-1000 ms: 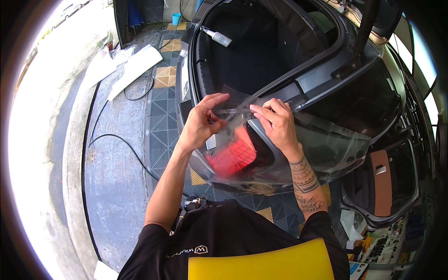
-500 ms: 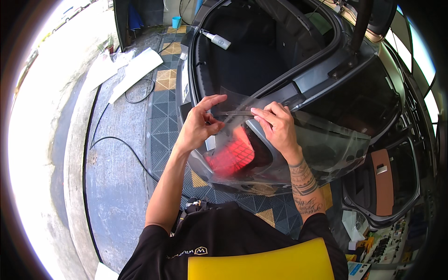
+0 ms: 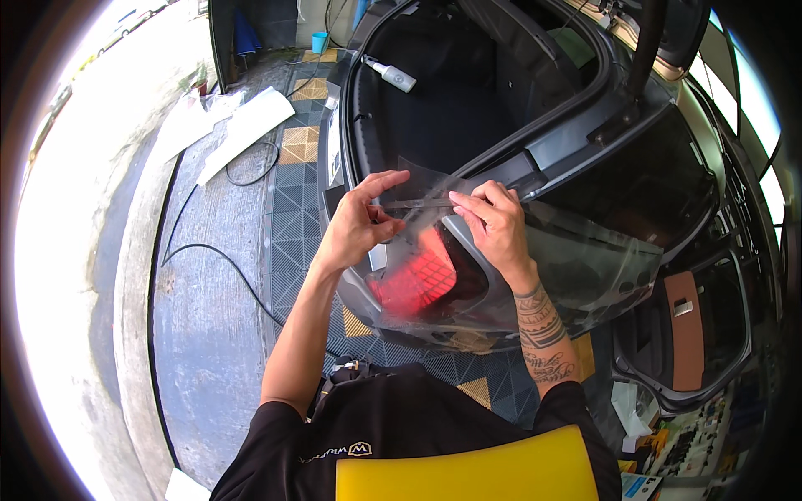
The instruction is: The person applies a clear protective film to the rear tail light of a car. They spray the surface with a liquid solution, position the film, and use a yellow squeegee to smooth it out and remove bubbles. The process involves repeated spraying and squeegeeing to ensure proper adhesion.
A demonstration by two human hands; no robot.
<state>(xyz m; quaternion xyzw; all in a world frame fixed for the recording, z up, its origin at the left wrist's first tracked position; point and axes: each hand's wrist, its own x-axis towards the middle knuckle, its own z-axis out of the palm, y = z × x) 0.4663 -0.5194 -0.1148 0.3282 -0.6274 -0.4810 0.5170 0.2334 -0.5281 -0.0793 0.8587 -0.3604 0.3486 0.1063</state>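
Note:
My left hand point(image 3: 355, 225) and my right hand point(image 3: 497, 225) both pinch a large translucent sheet of film point(image 3: 585, 259) draped over the rear corner of a dark car point(image 3: 543, 167). A narrow folded strip point(image 3: 413, 203) of it stretches between my fingertips; my left index finger sticks out above. Under the film shows a red tail light point(image 3: 415, 280) with a grid pattern. Beyond my hands the trunk lies open, lined in black point(image 3: 443, 108), with a white spray bottle point(image 3: 393, 75) at its left.
White sheets point(image 3: 246, 134) and a black hose point(image 3: 230, 259) lie on the concrete at left, beside floor tiles point(image 3: 296, 217). A blue cup point(image 3: 319, 42) stands at the back. A detached trim panel point(image 3: 685, 330) is at right. A yellow padded shape point(image 3: 464, 468) fills the lower edge.
Very little differs: both hands keep their grip on the film, with my right hand and forearm shifted very slightly.

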